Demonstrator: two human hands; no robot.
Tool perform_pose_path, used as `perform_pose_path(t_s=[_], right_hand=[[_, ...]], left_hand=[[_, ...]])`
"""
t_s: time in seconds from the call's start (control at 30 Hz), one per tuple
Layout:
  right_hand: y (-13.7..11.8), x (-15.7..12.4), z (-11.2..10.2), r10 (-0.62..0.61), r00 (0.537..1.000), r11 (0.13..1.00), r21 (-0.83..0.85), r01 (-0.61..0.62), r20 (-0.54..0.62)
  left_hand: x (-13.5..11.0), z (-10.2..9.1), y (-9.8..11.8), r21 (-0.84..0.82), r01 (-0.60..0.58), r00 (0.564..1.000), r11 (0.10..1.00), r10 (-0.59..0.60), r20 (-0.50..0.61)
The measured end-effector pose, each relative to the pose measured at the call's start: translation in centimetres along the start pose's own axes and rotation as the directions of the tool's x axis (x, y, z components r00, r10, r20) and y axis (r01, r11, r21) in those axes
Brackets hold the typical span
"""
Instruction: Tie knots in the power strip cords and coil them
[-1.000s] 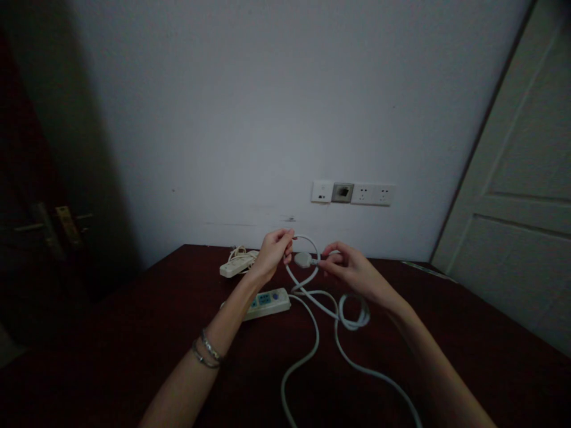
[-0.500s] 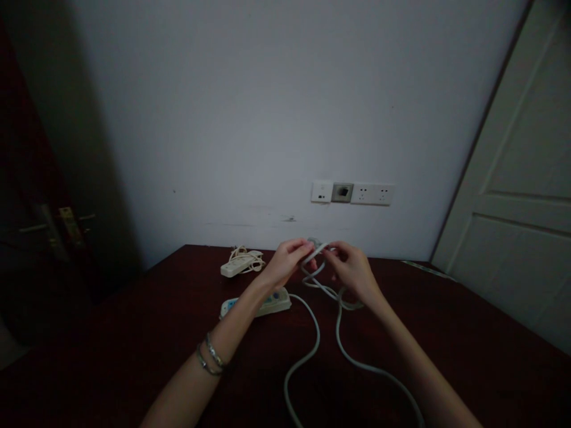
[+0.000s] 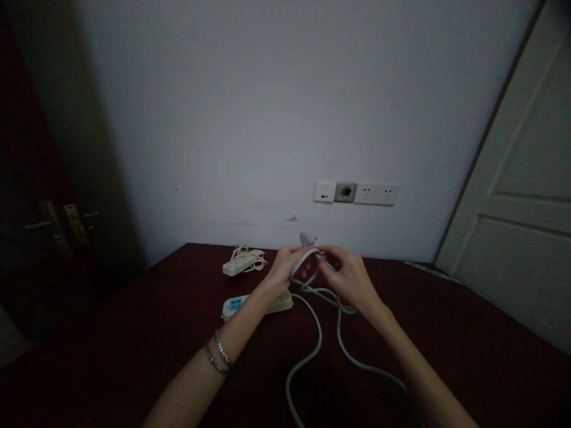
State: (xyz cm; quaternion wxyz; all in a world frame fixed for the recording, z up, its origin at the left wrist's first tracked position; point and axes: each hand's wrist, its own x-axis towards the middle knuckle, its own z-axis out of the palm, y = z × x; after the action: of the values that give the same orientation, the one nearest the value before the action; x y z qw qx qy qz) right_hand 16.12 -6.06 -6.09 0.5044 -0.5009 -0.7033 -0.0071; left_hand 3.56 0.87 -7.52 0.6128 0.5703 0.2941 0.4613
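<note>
Both my hands are raised over a dark red table (image 3: 111, 345), close together. My left hand (image 3: 288, 267) is closed on a small loop of the white power cord (image 3: 312, 351), and the cord's grey plug (image 3: 307, 238) sticks up just above its fingers. My right hand (image 3: 348, 276) pinches the same loop from the right. The cord hangs down from the hands, curves across the table toward me and runs to a white power strip with blue sockets (image 3: 256, 304) lying under my left wrist. Bracelets show on my left forearm.
A second white power strip with its cord bundled (image 3: 243, 261) lies at the table's far edge by the wall. A row of wall sockets (image 3: 355, 192) sits above the table. A pale door (image 3: 517, 196) stands at right, a dark door with a handle (image 3: 53, 229) at left.
My hands have come together. The cord, held apart with the plug between the hands, is now folded into a small loop, and the plug points up above my left fingers.
</note>
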Motion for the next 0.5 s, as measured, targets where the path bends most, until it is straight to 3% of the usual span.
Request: perform_pose_path(t_s=[0.1,0.27,0.4,0.5], right_hand=[[0.1,0.2,-0.7,0.054,0.992,0.997,0.051,-0.060,0.118],[1.1,0.5,-0.8,0.222,0.959,0.963,0.117,-0.245,0.175],[1.1,0.4,-0.8,0.226,0.936,0.967,0.056,-0.249,0.271],[0.4,0.4,-1.1,0.235,0.878,0.923,0.189,-0.336,0.417]], left_hand=[[-0.1,-0.5,0.9,0.073,-0.067,0.997,0.995,0.070,-0.038],[-0.4,-0.9,2.0,0.171,-0.186,0.981,0.967,0.193,-0.025],[-0.5,-1.2,2.3,0.147,-0.211,0.975,0.966,0.219,-0.042],[-0.5,-1.3,2.3,0.093,-0.216,0.976,0.972,0.218,-0.016]])
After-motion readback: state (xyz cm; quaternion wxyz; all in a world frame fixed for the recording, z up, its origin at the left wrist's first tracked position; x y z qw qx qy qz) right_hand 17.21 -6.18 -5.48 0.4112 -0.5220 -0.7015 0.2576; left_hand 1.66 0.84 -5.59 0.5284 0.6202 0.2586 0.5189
